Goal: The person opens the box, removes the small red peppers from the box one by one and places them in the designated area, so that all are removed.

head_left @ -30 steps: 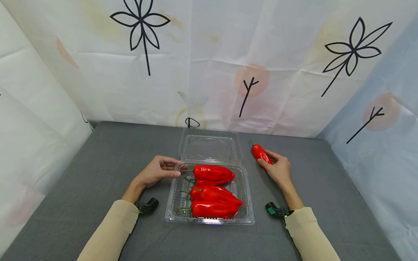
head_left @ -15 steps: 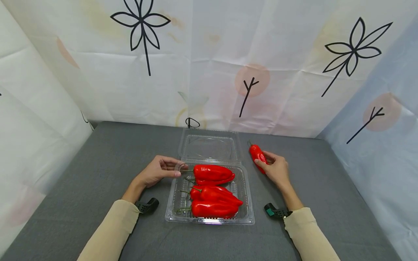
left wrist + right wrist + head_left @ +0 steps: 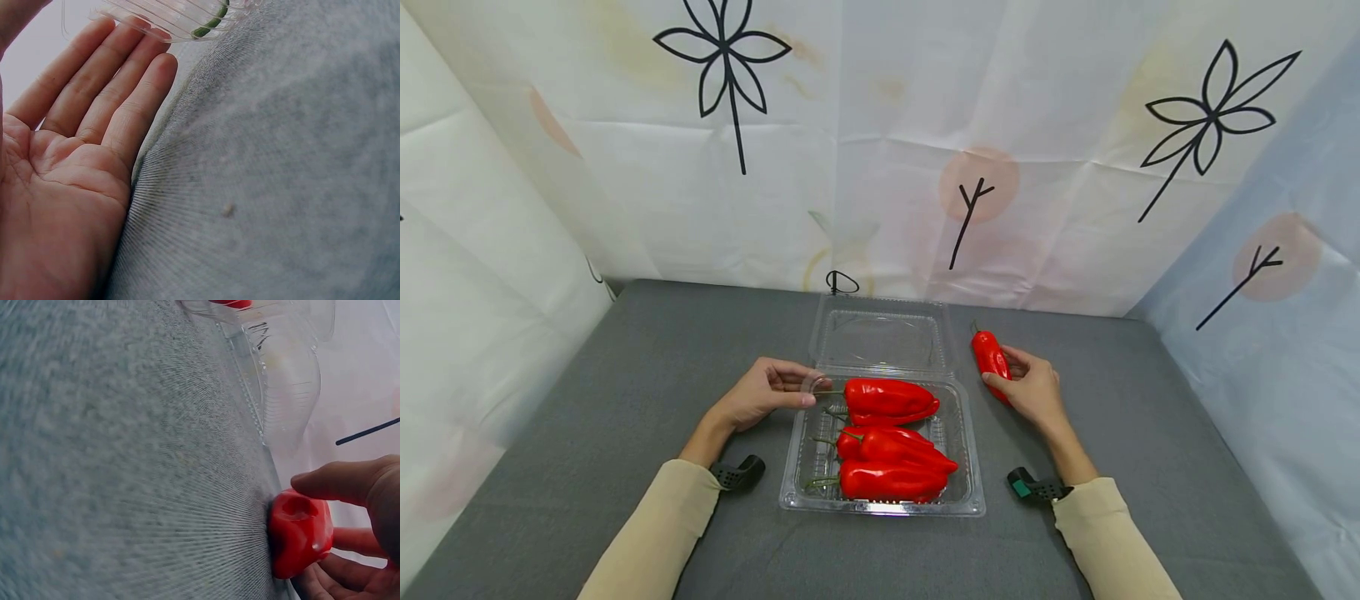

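Note:
A clear plastic clamshell box [image 3: 973,492] with its lid [image 3: 883,342] folded back holds several red peppers [image 3: 891,397], lying crosswise with their green stems to the left. My left hand [image 3: 772,393] is at the box's far left corner. Its fingers are straight in the left wrist view, with their tips [image 3: 164,65] against the ribbed plastic wall. To the right of the box, my right hand [image 3: 1033,385] holds another red pepper [image 3: 988,354] between thumb and fingers, its stem pointing away. In the right wrist view, this pepper [image 3: 300,534] sits low against the cloth.
Grey cloth [image 3: 647,375] covers the table. A patterned white curtain [image 3: 895,167] hangs behind the far edge, with more fabric on both sides. Dark bands [image 3: 737,473] are on both wrists.
My right hand has shifted slightly left with its pepper, which now points more directly away. The left hand, box and peppers inside have stayed in place.

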The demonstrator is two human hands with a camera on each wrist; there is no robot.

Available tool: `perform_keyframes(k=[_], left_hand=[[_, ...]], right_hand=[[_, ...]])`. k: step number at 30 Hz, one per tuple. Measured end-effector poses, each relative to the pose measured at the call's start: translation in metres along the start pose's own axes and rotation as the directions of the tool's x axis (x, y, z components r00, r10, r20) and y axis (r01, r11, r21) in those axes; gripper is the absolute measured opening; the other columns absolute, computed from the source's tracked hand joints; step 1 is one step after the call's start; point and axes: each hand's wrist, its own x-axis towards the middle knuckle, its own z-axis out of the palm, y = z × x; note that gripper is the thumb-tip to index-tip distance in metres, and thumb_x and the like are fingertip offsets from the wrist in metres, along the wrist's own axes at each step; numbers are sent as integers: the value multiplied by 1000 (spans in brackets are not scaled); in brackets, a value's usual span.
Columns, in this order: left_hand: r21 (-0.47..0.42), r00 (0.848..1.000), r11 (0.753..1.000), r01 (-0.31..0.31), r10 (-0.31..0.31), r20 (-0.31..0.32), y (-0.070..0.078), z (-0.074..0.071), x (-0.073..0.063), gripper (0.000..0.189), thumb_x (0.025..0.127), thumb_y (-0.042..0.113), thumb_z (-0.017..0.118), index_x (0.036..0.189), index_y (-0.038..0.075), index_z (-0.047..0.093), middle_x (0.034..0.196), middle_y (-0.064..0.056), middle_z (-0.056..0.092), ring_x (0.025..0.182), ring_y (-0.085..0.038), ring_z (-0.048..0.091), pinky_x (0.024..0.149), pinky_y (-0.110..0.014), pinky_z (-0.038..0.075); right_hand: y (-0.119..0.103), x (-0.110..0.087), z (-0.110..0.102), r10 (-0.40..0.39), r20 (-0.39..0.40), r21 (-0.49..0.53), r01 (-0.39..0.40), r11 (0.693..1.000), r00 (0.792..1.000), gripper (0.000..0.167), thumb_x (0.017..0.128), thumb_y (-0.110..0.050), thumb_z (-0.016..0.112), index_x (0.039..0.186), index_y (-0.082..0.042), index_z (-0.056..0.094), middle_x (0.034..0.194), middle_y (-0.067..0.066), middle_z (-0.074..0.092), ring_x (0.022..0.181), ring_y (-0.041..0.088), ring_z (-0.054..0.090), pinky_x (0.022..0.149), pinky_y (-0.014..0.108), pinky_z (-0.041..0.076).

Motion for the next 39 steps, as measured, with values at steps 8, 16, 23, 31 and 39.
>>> perform_keyframes(k=[8,16,23,31,39], left_hand=[[-11,1000,1000,1,-1,-3,2,1,0,44,88,-2,76,126,-17,61,123,-31,65,116,-35,66,94,-35,55],[-15,1000,1000,-8,8,5,1,0,-1,43,89,-3,75,126,-18,60,123,-31,65,116,-33,67,94,-34,55],[-19,1000,1000,-5,5,5,0,-1,-1,43,88,-5,75,126,-18,60,123,-30,65,116,-34,67,93,-35,56],[-20,1000,1000,1,-1,3,1,0,0,43,88,-2,76,126,-16,61,123,-27,67,116,-34,67,94,-35,56],[-23,1000,1000,0,0,7,1,0,0,43,88,-3,76,126,-16,61,123,-28,67,116,-36,66,94,-35,56]], right_hand=[[0,0,6,21,-38,-11,-21,1000,999,60,87,-19,82,137,5,60,117,25,70,100,36,71,80,36,58],[-1,0,10,11,-68,4,-11,1000,998,61,86,-21,83,136,5,60,117,26,70,99,37,71,84,49,57],[-2,0,9,31,-57,11,-31,999,998,63,87,-23,83,138,5,59,119,25,69,101,36,71,84,48,58],[-8,-3,0,27,-64,59,-23,998,998,62,88,-21,81,138,6,58,120,25,69,104,36,70,89,47,57],[-17,-6,-9,-41,-91,77,48,996,995,59,88,-16,81,137,7,58,121,25,69,103,38,70,89,43,57]])
